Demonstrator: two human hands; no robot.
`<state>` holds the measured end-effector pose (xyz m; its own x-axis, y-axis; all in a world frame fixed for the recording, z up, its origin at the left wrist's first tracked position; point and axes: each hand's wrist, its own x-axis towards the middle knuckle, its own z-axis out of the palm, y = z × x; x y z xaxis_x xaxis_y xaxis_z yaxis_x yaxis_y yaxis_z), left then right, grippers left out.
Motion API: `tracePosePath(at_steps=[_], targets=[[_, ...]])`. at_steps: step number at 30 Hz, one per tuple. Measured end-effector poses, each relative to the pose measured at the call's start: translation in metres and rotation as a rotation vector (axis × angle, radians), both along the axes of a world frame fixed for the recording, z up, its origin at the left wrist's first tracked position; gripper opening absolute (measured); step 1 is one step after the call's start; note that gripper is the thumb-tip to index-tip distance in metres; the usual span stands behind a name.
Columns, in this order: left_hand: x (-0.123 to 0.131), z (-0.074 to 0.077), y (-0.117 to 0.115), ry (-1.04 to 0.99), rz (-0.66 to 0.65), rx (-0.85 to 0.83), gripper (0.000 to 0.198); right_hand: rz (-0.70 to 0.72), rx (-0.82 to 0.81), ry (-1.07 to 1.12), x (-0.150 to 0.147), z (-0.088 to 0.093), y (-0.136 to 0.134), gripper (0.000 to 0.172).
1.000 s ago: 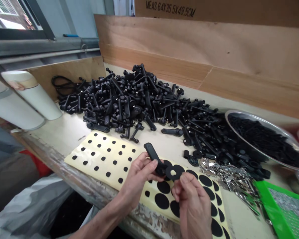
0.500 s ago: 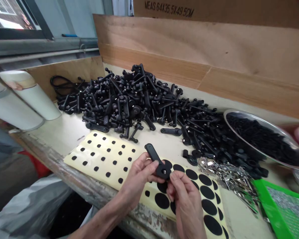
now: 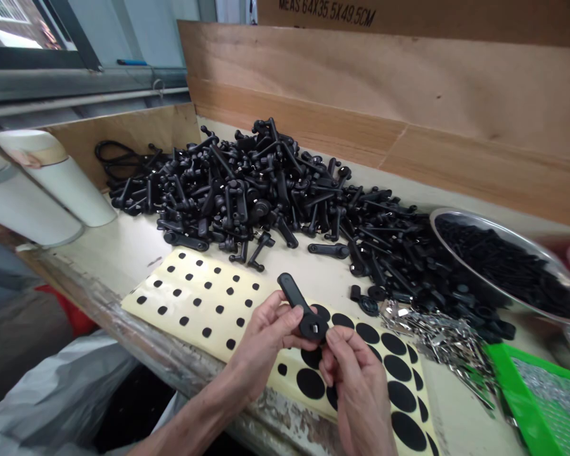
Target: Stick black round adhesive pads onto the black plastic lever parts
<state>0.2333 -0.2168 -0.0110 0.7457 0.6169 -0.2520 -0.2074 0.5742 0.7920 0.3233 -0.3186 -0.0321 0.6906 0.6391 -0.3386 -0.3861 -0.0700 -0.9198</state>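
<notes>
A black crank handle [image 3: 291, 292] is held in my left hand [image 3: 268, 332], thumb on top and fingers beneath. Its wide round end, with a square metal-lined hole, points toward my right hand [image 3: 356, 373]. The right thumb and fingertips are pinched at the rim of that round end; whether a thin piece sits between them is hidden. Under both hands lies a cream backing sheet of black round stickers [image 3: 310, 384]. A sheet with small black dots [image 3: 197, 303] extends to the left.
Behind the sheets rises a heap of black crank handles [image 3: 247, 190]. To the right are a metal bowl [image 3: 460, 212] of black parts, loose shiny metal pieces [image 3: 449, 335] and a green tray [image 3: 501, 361]. Two pale bottles [image 3: 80, 190] stand at left. A wooden board [image 3: 313, 82] closes the back.
The round end of the crank handle has tilted slightly, showing its hole more fully. Both hands keep nearly the same place and grip. The view has shifted slightly.
</notes>
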Motion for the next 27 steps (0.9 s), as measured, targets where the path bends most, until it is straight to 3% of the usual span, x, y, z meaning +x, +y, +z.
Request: tracePosePath(at_steps=[19, 27], targets=[[-0.0019, 0.004, 0.0001, 0.012, -0.021, 0.011, 0.02, -0.013, -0.059, -0.135, -0.0012, -0.0021, -0.0008, 0.032], [-0.0029, 0.0047, -0.0007, 0.08, 0.022, 0.055, 0.025, 0.029, -0.118, -0.465, -0.0003, 0.003, 0.0006, 0.029]])
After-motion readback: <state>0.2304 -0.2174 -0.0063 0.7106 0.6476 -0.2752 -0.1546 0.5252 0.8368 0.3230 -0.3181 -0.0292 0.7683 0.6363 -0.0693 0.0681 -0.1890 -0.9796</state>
